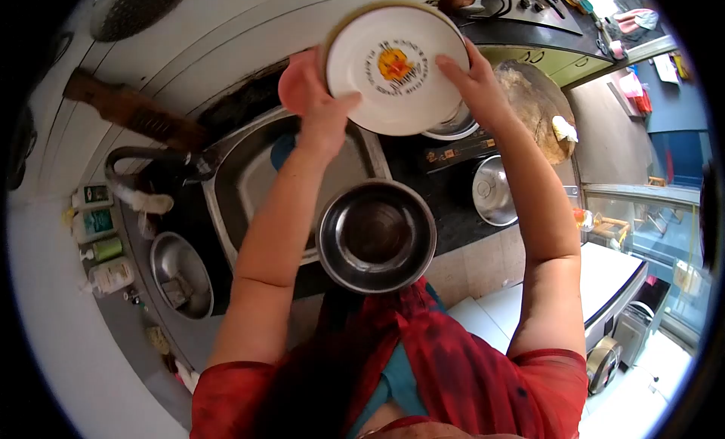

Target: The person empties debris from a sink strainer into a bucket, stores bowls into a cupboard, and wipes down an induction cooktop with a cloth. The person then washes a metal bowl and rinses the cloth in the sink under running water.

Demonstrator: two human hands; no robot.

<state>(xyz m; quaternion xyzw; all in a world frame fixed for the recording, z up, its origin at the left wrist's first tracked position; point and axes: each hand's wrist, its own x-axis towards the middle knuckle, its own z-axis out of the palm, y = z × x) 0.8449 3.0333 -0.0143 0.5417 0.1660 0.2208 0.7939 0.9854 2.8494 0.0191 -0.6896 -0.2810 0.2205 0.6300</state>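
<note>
A white plate (427,99) with an orange cartoon and lettering in its middle is raised over the back of the counter. My left hand (323,116) grips its left edge, thumb on the face. On the right edge, my right hand (474,88) is closed round the rim with fingers over the front. A tan rim shows behind the plate's top; whether it is a second dish I cannot tell. Behind my left hand is a pink container (293,88), partly hidden. Below the plate, a steel bowl (377,235) stands at the sink's right front corner.
The steel sink (253,175) lies left, with a blue item (282,150) inside and a black faucet (143,156) beside it. Another steel basin (181,273) sits front left. To the right are a steel pan (495,191) and a round wooden board (540,107).
</note>
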